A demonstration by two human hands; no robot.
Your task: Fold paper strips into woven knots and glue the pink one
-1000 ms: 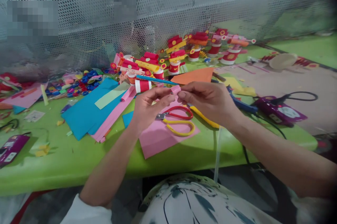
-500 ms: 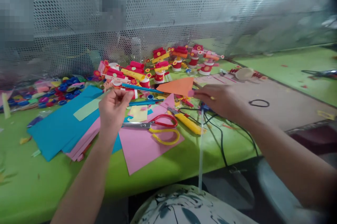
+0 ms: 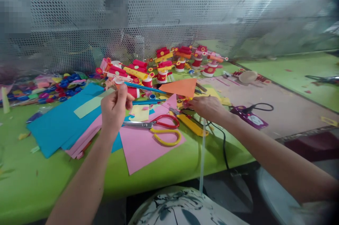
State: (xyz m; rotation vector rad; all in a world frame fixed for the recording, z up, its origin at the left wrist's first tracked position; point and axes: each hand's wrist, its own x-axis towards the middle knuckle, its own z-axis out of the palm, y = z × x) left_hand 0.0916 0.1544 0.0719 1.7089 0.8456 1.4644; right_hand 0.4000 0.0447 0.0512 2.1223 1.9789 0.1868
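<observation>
green table (image 3: 26,189): orange paper (image 3: 180,88) just beyond fingers of right hand (image 3: 208,108)

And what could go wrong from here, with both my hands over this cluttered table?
The scissors lie partly on the pink sheet with their blades towards your left wrist, so lowering your left hand might bring it onto them. Your right hand is close to the yellow-handled tool and could knock it. The black cord runs over the front edge of the green table; snagging it might drag things.
</observation>
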